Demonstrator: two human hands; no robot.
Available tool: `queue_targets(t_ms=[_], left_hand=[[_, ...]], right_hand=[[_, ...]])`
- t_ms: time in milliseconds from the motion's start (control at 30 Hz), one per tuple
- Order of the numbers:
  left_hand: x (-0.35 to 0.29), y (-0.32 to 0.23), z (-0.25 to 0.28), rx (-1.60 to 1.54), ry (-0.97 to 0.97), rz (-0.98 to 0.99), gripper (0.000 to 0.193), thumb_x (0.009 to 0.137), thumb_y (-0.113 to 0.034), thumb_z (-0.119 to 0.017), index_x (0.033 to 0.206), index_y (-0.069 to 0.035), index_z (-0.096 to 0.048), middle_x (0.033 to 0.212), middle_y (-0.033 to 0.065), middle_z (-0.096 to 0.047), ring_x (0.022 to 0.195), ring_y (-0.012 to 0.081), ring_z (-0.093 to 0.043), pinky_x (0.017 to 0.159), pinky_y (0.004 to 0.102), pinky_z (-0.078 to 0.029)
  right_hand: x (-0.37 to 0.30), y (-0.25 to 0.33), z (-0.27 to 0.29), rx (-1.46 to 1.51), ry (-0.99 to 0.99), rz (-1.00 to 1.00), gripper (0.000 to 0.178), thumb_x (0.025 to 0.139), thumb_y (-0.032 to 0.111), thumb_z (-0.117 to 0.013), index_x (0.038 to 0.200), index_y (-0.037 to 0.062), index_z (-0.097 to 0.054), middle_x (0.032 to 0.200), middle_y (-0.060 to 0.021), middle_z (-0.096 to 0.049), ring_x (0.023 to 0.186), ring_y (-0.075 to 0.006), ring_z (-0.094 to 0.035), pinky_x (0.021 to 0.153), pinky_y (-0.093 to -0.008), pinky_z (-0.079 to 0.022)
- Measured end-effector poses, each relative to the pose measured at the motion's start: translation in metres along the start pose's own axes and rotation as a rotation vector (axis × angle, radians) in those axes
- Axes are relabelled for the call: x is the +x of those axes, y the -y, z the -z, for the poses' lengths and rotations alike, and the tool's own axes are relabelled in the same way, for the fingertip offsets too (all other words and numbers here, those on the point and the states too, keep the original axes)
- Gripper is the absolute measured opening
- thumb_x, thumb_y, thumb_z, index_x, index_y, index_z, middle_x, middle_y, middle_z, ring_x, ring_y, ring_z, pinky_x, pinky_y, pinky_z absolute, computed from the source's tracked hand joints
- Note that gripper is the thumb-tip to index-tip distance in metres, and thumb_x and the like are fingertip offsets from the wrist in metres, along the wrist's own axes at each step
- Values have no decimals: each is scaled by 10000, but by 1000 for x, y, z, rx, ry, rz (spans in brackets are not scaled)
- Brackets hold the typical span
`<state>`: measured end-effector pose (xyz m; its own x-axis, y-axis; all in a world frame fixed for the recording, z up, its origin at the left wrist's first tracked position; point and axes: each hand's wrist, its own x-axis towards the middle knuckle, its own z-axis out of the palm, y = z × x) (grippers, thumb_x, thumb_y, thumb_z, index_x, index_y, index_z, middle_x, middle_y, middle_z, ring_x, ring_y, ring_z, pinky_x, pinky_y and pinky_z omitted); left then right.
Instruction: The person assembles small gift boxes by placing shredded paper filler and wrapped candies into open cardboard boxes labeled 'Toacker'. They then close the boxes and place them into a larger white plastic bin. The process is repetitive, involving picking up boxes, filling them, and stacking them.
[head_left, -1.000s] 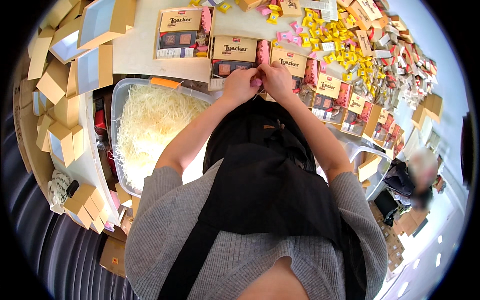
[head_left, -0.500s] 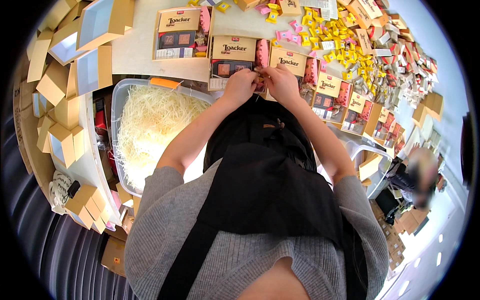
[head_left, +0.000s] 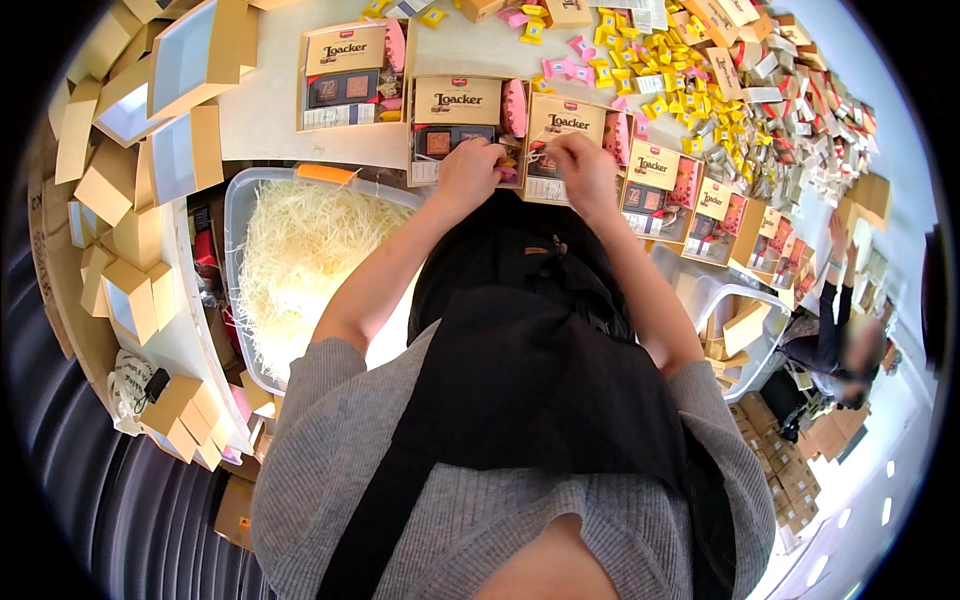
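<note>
Kraft boxes, far left: open tan boxes (head_left: 185, 150), pale blue-grey insides, heaped along the table edge.
White bag, lower left: white bag (head_left: 130, 385) with dark print, too small to read.
Straw bin: clear bin (head_left: 235, 250) of pale straw (head_left: 320, 255), orange handle (head_left: 325, 174) on its upper edge; sits left of the left forearm.
Leftmost set: filled gift box (head_left: 300, 100), well apart from both hands; carton inside carries dark lettering.
Middle box: open middle box (head_left: 411, 140), upright in front of the torso, left hand over its lower part, right hand just past its right side.
Its labels: tan carton (head_left: 456, 102) has large dark script under a small red emblem; dark flat pack (head_left: 433, 140) below shows brownish-pink squares; pink scalloped packet (head_left: 514, 108) at upper right.
Left hand: left hand (head_left: 472, 172) palm down, fingers curled toward the lower right compartment; fingertips hidden, can't tell if gripping.
Right hand: right hand (head_left: 588, 168) raised over the next box (head_left: 545, 201), wrist bent inward, thumb and forefinger pinched on a thin pale strand (head_left: 537, 156).
Arms: both elbows bent, forearms converging.
Sweets: yellow sweets (head_left: 620, 78) and pink sweets (head_left: 568, 70), loose, beyond the right hand.
Co-worker, far right: co-worker (head_left: 828, 335), arms stretched toward the table.
</note>
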<state>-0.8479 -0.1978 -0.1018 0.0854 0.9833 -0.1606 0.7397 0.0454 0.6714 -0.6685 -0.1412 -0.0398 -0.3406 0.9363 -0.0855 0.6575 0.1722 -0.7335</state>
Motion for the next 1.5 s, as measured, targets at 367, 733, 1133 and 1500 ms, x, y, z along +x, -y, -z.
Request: queue_targets(t_ms=[367, 733, 1133, 1500], left_hand=[[4, -13, 17, 106, 140, 26, 210, 762, -264, -686, 830, -68, -657, 831, 97, -617, 837, 290, -605, 701, 403, -477], [221, -21, 3, 342, 137, -302, 231, 773, -167, -642, 988, -84, -649, 894, 147, -652, 837, 316, -644, 681, 448, -513], [230, -4, 6, -435, 140, 71, 298, 807, -123, -671, 1088, -51, -605, 930, 67, -666, 841, 175, -630, 711, 298, -496], [137, -63, 19, -1155, 92, 274, 204, 806, -62, -695, 986, 18, -643, 901, 59, -680, 782, 105, -633, 741, 252, -515]], right_hand=[[-90, -49, 150, 1227, 188, -390, 187, 971, 216, -482, 867, 61, -479, 610, -18, -492, 526, -113, -479, 484, -210, -385], [-194, -156, 136, -107, 191, -718, 372, 839, 113, -587, 1200, 42, -531, 842, -148, -669, 709, -243, -668, 601, -344, -513], [174, -127, 30, -482, 170, -96, 206, 797, 169, -631, 941, 27, -591, 944, -199, -661, 848, -355, -648, 733, -444, -519], [109, -98, 112, 840, 472, -407, 247, 845, 96, -631, 1089, 58, -639, 908, -55, -665, 778, -117, -645, 608, -271, -533]])
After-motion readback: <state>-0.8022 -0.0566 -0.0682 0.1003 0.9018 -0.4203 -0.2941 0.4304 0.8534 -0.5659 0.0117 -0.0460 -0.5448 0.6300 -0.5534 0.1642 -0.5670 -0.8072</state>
